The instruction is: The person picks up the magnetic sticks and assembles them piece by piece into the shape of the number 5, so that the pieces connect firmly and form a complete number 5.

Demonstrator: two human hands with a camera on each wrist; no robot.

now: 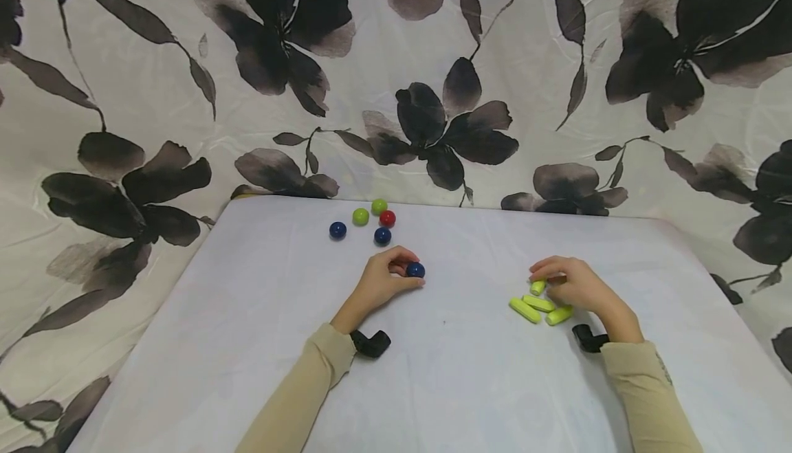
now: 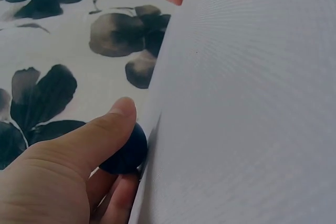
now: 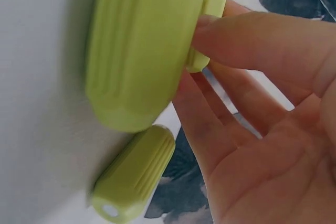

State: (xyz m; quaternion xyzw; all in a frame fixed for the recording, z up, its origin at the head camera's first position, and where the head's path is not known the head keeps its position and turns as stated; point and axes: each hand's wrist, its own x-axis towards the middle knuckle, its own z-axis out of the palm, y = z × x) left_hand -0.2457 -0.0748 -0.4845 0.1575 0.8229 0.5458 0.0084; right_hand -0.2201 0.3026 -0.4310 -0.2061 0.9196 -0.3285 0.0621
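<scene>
In the head view my left hand (image 1: 385, 280) holds a glossy dark blue ball (image 1: 415, 270) between thumb and fingers, low over the white table. The left wrist view shows this blue ball (image 2: 128, 151) behind the thumb, partly hidden by it. To the right, my right hand (image 1: 575, 282) pinches a short yellow-green ribbed plastic piece (image 1: 537, 287) with curled fingers. Similar pieces (image 1: 524, 310) lie just below that hand. Close up in the right wrist view, one ribbed piece (image 3: 139, 51) covers part of the pinched one, and another (image 3: 135, 174) lies beside it.
Toward the table's (image 1: 458, 384) back edge sit two green balls (image 1: 361, 217), a red ball (image 1: 387, 218) and two more blue balls (image 1: 337, 231). Flower-printed cloth (image 1: 371, 61) hangs behind the table. Black wrist mounts (image 1: 371, 344) stick out near both sleeves.
</scene>
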